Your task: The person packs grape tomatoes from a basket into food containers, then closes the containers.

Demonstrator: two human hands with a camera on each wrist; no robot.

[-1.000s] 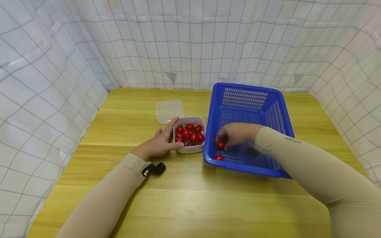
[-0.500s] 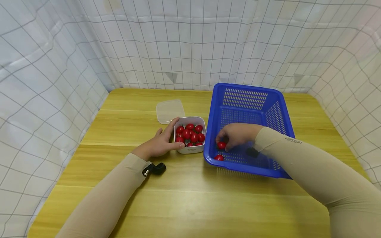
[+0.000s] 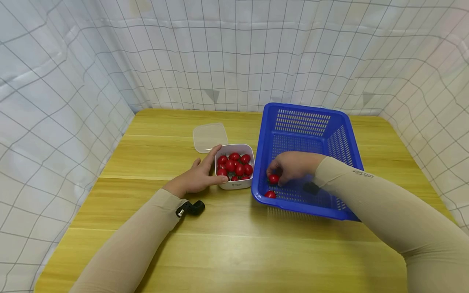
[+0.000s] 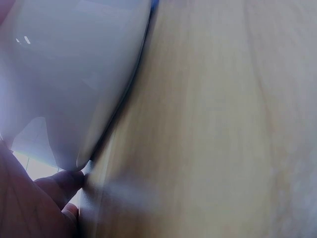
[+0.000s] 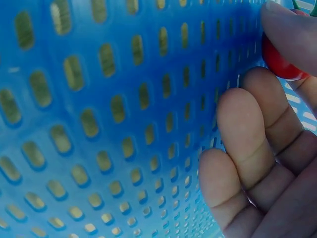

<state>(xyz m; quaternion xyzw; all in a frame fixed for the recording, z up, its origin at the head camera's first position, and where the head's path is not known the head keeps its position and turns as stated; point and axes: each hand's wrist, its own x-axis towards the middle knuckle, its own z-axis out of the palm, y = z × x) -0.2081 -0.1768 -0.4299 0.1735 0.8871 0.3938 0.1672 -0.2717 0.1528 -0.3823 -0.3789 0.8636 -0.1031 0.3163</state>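
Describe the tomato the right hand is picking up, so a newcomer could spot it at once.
Find the blue basket on the table's right side. Two tomatoes lie near its front left corner. It is the tomato pinched by the right hand; the loose tomato lies nearer the rim, untouched.

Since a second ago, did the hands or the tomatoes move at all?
Nothing visibly changed. The right hand stays in the blue basket, pinching a cherry tomato, with another tomato lying near the front wall. The left hand still rests against the white container of tomatoes.
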